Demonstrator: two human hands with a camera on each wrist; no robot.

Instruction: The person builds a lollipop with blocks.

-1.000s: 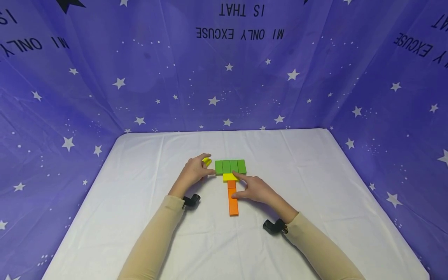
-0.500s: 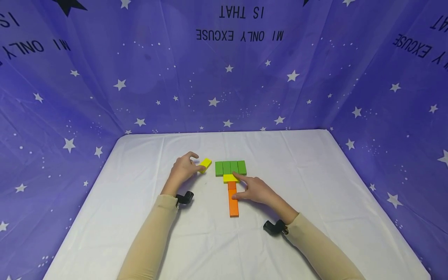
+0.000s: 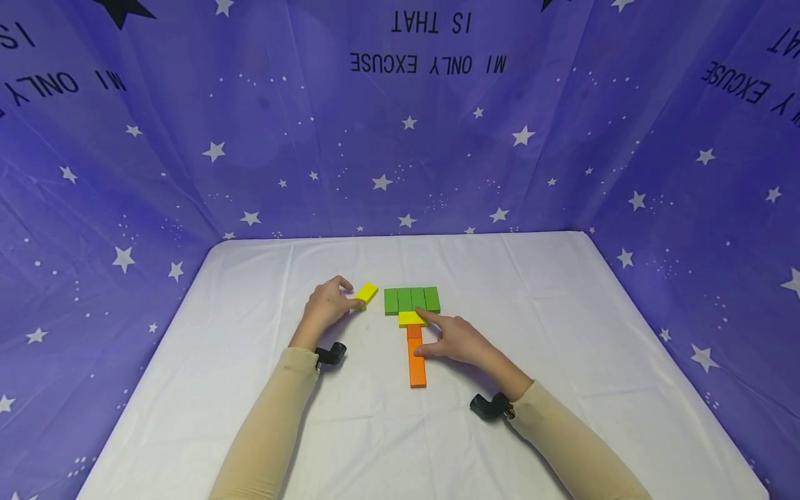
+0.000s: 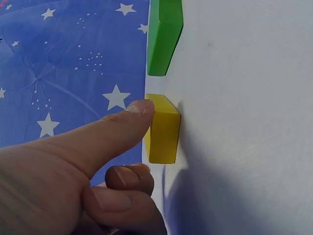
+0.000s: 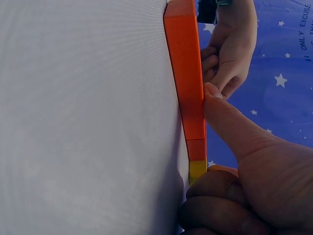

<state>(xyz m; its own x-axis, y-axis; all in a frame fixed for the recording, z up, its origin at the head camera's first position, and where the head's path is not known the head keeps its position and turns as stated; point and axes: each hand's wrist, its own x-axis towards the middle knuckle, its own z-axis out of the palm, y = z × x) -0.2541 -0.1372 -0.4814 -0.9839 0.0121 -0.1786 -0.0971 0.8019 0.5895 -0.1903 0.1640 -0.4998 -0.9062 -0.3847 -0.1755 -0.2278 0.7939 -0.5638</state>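
My left hand (image 3: 328,303) touches a loose yellow block (image 3: 367,294), which lies slanted on the cloth. In the left wrist view the thumb rests on this yellow block (image 4: 165,137), and the other fingers stay off it. A row of green blocks (image 3: 405,301) lies to its right. Below that row come a second yellow block (image 3: 409,319), a short orange block (image 3: 414,332) and a long orange block (image 3: 417,371) in line. My right hand (image 3: 462,339) has its index finger on the second yellow block and its thumb on the long orange block (image 5: 186,73).
A white cloth (image 3: 250,423) covers the table. Purple star-printed curtains (image 3: 350,146) stand at the back and both sides. A black wrist camera (image 3: 331,354) sits on the left wrist, another black camera (image 3: 490,406) on the right.
My left hand has drawn back to the left, its index finger coming away from the loose yellow block, now in fuller view. My right hand keeps its place.
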